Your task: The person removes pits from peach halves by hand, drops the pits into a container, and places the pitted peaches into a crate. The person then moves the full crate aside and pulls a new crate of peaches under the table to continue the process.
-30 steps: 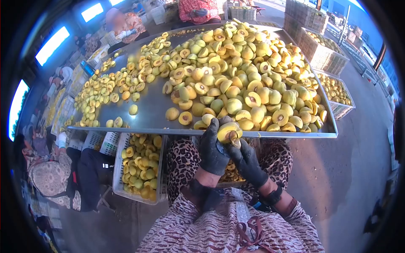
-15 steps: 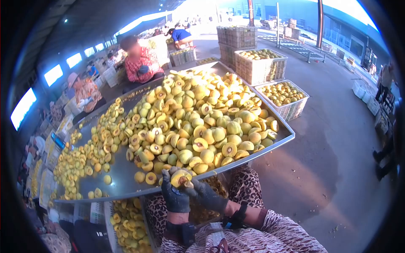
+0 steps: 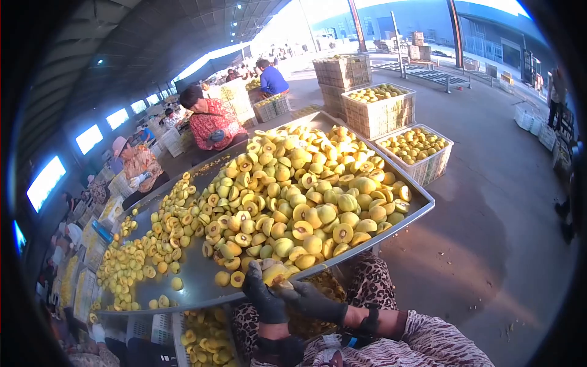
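Note:
Halved yellow fruit lies heaped on a metal-rimmed table. At its near edge, my left hand, in a dark glove, is closed round a halved fruit, its cut face turned partly up. My right hand, also gloved, meets the same fruit from the right, its fingers pressed together by the fruit's lower side. Whether those fingers hold a small tool or the pit cannot be made out. Below the table edge, a crate of fruit halves stands left of my knees.
Fruit-filled crates stand beyond the table's right edge. A co-worker in a red patterned top sits across the table, another in a pink hat at the left. A blue object lies near the table's left end.
The view has tilted and shifted, so the table and crates appear lower and further right. Both hands remain together at the fruit, whose cut face is now turned differently.

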{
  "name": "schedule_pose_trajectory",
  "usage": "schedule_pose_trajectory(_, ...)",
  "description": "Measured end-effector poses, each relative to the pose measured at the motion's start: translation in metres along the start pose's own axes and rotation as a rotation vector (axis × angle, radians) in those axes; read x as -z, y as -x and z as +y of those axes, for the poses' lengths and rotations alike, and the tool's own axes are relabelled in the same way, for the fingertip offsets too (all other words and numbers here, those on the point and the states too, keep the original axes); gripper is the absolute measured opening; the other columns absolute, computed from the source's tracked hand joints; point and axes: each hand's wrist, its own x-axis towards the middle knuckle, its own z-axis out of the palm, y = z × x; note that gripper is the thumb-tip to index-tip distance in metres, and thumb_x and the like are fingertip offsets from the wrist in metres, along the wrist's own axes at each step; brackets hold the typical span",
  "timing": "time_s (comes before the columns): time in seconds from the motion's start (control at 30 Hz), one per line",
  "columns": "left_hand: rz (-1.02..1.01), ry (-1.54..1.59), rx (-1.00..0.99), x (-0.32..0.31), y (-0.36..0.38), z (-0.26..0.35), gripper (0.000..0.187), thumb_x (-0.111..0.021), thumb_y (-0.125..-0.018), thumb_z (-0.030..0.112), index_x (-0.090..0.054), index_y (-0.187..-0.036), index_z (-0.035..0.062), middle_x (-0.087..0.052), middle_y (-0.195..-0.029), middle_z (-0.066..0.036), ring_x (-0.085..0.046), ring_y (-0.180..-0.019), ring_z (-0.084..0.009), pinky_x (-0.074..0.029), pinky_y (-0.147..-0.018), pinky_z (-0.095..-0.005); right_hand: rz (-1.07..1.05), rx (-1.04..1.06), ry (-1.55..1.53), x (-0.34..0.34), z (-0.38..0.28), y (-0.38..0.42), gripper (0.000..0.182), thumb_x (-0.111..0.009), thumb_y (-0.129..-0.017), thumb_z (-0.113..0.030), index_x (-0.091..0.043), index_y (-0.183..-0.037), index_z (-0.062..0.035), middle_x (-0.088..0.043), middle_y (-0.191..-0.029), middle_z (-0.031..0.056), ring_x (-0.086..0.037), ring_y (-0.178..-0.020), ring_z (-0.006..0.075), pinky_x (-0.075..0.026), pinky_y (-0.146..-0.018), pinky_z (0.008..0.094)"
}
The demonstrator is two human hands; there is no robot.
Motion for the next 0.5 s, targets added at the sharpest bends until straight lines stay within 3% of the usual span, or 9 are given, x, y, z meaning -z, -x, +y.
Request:
schedule_pose_trajectory(0.1, -0.08, 0.352, 0.381, -0.003, -0.001, 0.016, 0.032, -0.052, -0.097, 0.036, -0.056, -0.09, 0.0054, -0.058, -0.086, -0.005, -0.058, -0.076, -0.0194, -0.051, -0.07, -0.0318, -0.071, -0.025, -0.128, -0.004, -0.002, 0.009, 0.035, -0.051, -0.1, -0.027, -0.057, -0.121, 0.0011, -0.065, -0.104, 0.0037, -0.058, -0.095, 0.0096, -0.048, -0.081, 0.0281)
schedule_pose_trajectory(0.17, -0.149, 0.343, 0.333, -0.002, -0.002, 0.023, 0.032, -0.051, -0.097, 0.036, -0.055, -0.089, 0.0055, -0.058, -0.085, -0.006, -0.058, -0.076, -0.0202, -0.051, -0.07, -0.0326, -0.199, -0.133, -0.43, -0.004, 0.01, 0.005, 0.032, -0.05, -0.101, -0.025, -0.058, -0.12, -0.001, -0.064, -0.105, 0.0033, -0.058, -0.092, 0.0084, -0.048, -0.079, 0.0247)
schedule_pose_trajectory(0.23, -0.205, 0.327, 0.306, -0.001, 0.008, 0.032, 0.032, -0.051, -0.097, 0.035, -0.055, -0.088, 0.0056, -0.059, -0.085, -0.007, -0.059, -0.076, -0.021, -0.051, -0.069, -0.0333, -0.154, -0.252, -0.539, -0.01, 0.011, 0.008, 0.03, -0.049, -0.101, -0.024, -0.057, -0.12, -0.0018, -0.064, -0.103, 0.0024, -0.058, -0.091, 0.0084, -0.048, -0.079, 0.0233)
schedule_pose_trajectory(0.3, 0.026, -0.12, -0.056, -0.013, 0.016, 0.043, 0.033, -0.05, -0.097, 0.036, -0.054, -0.085, 0.0052, -0.059, -0.082, -0.009, -0.059, -0.075, -0.0231, -0.051, -0.068, -0.0355, -0.109, -0.375, -0.65, -0.008, 0.014, 0.008, 0.029, -0.048, -0.102, -0.023, -0.057, -0.12, -0.0026, -0.064, -0.102, 0.0015, -0.058, -0.089, 0.0085, -0.048, -0.078, 0.0219)
schedule_pose_trajectory(0.33, 0.046, -0.126, -0.049, -0.013, 0.016, 0.049, 0.033, -0.05, -0.097, 0.036, -0.054, -0.085, 0.0052, -0.059, -0.082, -0.009, -0.059, -0.075, -0.0231, -0.051, -0.068, -0.0355, -0.272, -0.506, -0.945, 0.005, 0.02, 0.009, 0.028, -0.048, -0.102, -0.021, -0.056, -0.121, -0.0027, -0.063, -0.104, 0.0009, -0.059, -0.089, 0.0095, -0.049, -0.078, 0.0224)
schedule_pose_trajectory(0.37, -0.192, 0.086, 0.082, -0.009, 0.016, 0.055, 0.034, -0.049, -0.098, 0.035, -0.054, -0.084, 0.0042, -0.059, -0.08, -0.009, -0.06, -0.074, -0.024, -0.052, -0.068, -0.0361, -0.439, -0.647, -1.245, 0.015, 0.025, 0.012, 0.027, -0.047, -0.102, -0.02, -0.055, -0.122, -0.0029, -0.062, -0.105, 0.0003, -0.059, -0.089, 0.0105, -0.049, -0.078, 0.0229)
schedule_pose_trajectory(0.4, -0.405, 0.305, 0.201, -0.002, 0.016, 0.058, 0.035, -0.048, -0.098, 0.035, -0.055, -0.084, 0.0033, -0.059, -0.079, -0.01, -0.061, -0.073, -0.025, -0.052, -0.068, -0.0368, -0.459, -0.701, -1.243, 0.022, 0.023, 0.018, 0.027, -0.047, -0.102, -0.02, -0.055, -0.122, -0.0029, -0.062, -0.105, 0.0003, -0.059, -0.089, 0.0105, -0.049, -0.078, 0.0229)
schedule_pose_trajectory(0.47, -0.378, 0.033, 0.051, 0.016, 0.018, 0.041, 0.038, -0.049, -0.098, 0.035, -0.056, -0.082, 0.0015, -0.06, -0.077, -0.012, -0.061, -0.072, -0.0263, -0.053, -0.067, -0.0378, -0.523, -0.358, -0.546, 0.026, 0.012, 0.029, 0.032, -0.051, -0.101, -0.021, -0.051, -0.128, -0.003, -0.059, -0.114, 0.0014, -0.058, -0.099, 0.0125, -0.049, -0.084, 0.0271)
schedule_pose_trajectory(0.5, -0.438, 0.13, 0.109, 0.022, 0.018, 0.043, 0.04, -0.049, -0.098, 0.036, -0.056, -0.08, 0.0009, -0.06, -0.078, -0.014, -0.062, -0.072, -0.0269, -0.053, -0.067, -0.0383, -0.533, -0.32, -0.463, 0.02, 0.005, 0.029, 0.036, -0.053, -0.1, -0.022, -0.05, -0.13, -0.0032, -0.057, -0.117, 0.0024, -0.056, -0.103, 0.0131, -0.048, -0.087, 0.029)
